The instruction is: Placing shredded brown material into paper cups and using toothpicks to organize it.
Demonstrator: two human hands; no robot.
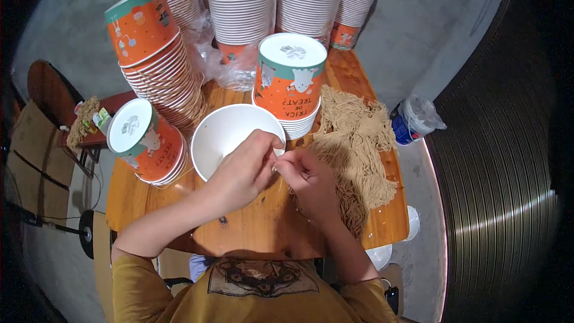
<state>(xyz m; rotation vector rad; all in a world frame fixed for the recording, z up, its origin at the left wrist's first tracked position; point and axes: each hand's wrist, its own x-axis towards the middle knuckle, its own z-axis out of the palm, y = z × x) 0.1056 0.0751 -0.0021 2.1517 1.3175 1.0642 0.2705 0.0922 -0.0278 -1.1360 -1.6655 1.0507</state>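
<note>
An upright white paper bowl (221,131) stands in the middle of a small wooden table (263,227). My left hand (245,170) rests on its near rim, fingers pinched together at the rim's right side. My right hand (311,182) is just right of it, fingertips meeting those of the left, pinching what looks like a thin tan string. A heap of tan strings (359,149) lies under and right of my right hand.
Stacks of orange paper bowls stand upside down around the white bowl: one at left (146,140), a tall leaning one at back left (152,54), one behind (291,81). Tall white stacks (245,0) in plastic fill the back. A blue container (409,122) sits right of the table.
</note>
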